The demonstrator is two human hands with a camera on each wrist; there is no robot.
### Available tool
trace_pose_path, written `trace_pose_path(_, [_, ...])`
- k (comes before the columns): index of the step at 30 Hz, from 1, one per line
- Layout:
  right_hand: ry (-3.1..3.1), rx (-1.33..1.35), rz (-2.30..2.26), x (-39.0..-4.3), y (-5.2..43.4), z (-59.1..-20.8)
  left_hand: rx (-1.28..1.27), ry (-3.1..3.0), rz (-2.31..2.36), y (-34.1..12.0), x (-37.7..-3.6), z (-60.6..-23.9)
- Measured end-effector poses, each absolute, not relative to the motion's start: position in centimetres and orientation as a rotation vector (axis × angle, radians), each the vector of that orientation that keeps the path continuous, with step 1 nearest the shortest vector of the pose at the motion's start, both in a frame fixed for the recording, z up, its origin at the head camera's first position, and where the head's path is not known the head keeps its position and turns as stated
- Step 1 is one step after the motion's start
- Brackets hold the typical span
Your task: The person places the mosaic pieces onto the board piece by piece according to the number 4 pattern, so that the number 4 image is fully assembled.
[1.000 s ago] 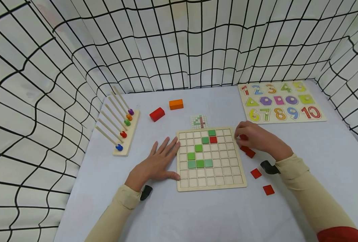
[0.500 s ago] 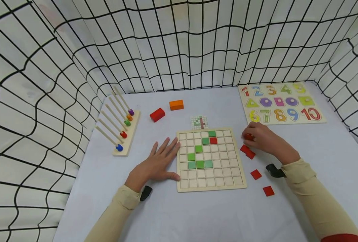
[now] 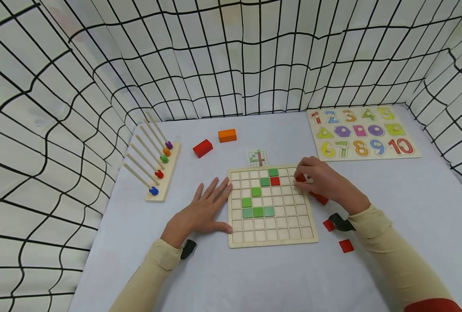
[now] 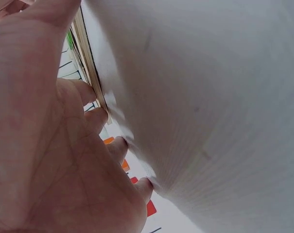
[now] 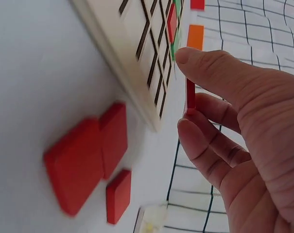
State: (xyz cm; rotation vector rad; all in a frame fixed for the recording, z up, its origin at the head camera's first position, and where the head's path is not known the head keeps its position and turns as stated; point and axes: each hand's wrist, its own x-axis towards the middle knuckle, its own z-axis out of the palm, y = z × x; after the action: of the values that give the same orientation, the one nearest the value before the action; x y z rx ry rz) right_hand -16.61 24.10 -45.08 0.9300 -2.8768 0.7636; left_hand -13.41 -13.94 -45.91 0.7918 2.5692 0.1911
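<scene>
Right now your right hand (image 3: 324, 182) pinches a thin red square tile (image 5: 190, 96) edge-on between thumb and fingertip, just over the far right corner of the pale wooden grid board (image 3: 271, 236), ready to drop flat. Your left hand (image 3: 201, 212) lies open, fingers spread, bracing the board's left edge against sliding, while spare red tiles (image 3: 346, 245) wait off its right edge.

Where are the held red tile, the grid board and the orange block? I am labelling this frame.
red tile (image 5: 190, 94): right wrist view, its thin edge.
grid board (image 3: 273, 242): head view, near rim.
orange block (image 3: 227, 135): head view, top face.
</scene>
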Motion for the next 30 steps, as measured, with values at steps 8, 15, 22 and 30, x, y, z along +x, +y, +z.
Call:
trace_pose_path(8, [-2.844, 1.063, 0.834, -16.5, 21.9, -44.9, 0.796, 2.576, 0.209, -14.1, -13.5, -46.1])
trace_pose_path(15, [-2.758, 1.252, 0.882, -16.5, 21.0, -45.8, 0.800, 2.579, 0.219, -14.1, -13.5, -46.3])
trace_pose_path(22, [-2.740, 1.316, 0.921, -16.4, 20.3, -46.3, 0.804, 2.579, 0.203, -14.1, -13.6, -46.3])
trace_pose_path(30, [-2.713, 1.247, 0.753, -16.1, 19.4, -46.6, 0.800, 2.575, 0.207, -14.0, -13.6, -46.2])
